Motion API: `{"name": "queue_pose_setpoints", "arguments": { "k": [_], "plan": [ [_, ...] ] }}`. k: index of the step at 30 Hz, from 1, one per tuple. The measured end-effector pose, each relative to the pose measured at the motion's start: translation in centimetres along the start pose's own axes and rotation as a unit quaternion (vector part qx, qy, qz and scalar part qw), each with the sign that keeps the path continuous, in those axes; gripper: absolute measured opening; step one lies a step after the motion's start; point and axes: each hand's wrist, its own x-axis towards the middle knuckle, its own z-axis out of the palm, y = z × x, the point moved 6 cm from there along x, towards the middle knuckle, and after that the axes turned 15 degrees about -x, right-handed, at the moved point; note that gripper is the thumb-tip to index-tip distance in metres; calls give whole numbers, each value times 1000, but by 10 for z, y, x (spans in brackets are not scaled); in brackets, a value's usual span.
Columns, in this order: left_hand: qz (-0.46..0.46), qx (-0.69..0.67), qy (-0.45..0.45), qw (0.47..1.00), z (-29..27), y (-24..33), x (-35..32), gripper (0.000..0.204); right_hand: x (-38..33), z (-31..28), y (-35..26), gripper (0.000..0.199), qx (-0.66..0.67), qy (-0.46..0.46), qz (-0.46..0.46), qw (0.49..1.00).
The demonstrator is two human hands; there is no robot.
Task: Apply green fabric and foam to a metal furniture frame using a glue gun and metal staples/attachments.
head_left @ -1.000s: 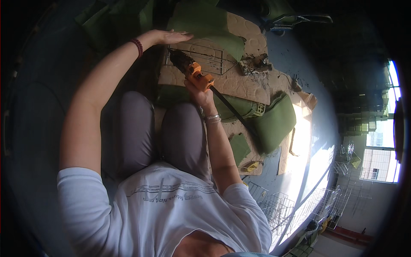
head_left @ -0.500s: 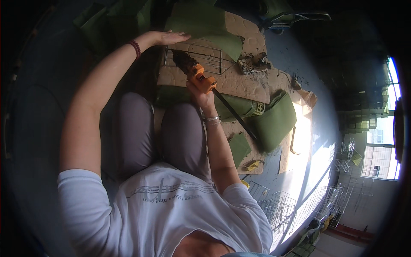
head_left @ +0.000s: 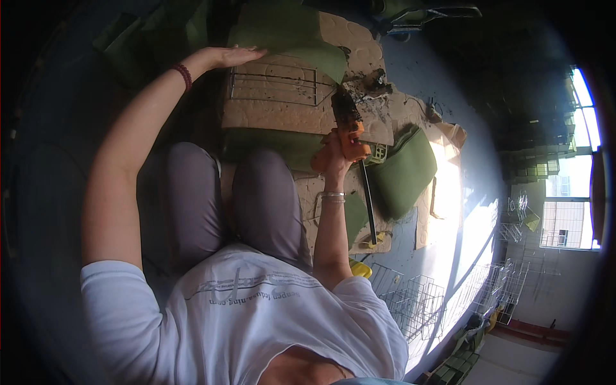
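Pressing down flat with left hand (head_left: 232, 56), palm open, fingers extended, on upper left corner of wire grid rack (head_left: 274, 85); nothing gripped, only steadying. Lying flat, the rack, on tan cardboard sheet (head_left: 301, 115) just beyond the knees, green foam pads (head_left: 289, 35) bordering it above and below. Gripping orange-and-black handheld power tool (head_left: 346, 128) with right hand (head_left: 332, 157), fingers wrapped fully round the orange handle, black nose pointing toward right end of rack, close to it; contact not resolvable. Trailing back from tool toward the body, black hose or cable (head_left: 367, 199). Lying to the right, green cushion (head_left: 401, 172) on floor. Stacked at lower right, several finished-looking wire baskets (head_left: 417, 298).

Judging progress: work on this rack appearing under way, tool at right edge only; completed joints not discernible; remaining share not determinable.
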Motion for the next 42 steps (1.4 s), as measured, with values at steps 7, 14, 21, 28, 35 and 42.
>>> {"name": "queue_pose_setpoints", "arguments": {
  "k": [7, 14, 21, 28, 35, 42],
  "plan": [
    [35, 7, -13, 999, -2, -12, 4, 55, -8, 6, -26, 26, 1, 3, -10, 1000],
    [54, -9, -7, 998, -5, -19, 8, 77, -7, 2, -7, 25, 12, 21, 6, 1000],
    [63, 15, -16, 998, -3, -13, 5, 56, -11, 1, -32, 25, -8, 37, 6, 999],
    [72, 25, -38, 996, 0, 6, -10, 56, -10, 1, -39, 27, 3, 28, -2, 1000],
    [84, 13, -29, 996, -4, -13, 5, 59, -10, 1, -15, 27, 38, 2, 21, 999],
    [115, 12, -37, 993, -1, -16, 9, 60, -4, 2, -18, 26, -23, 1, -12, 1000]
  ]
}}
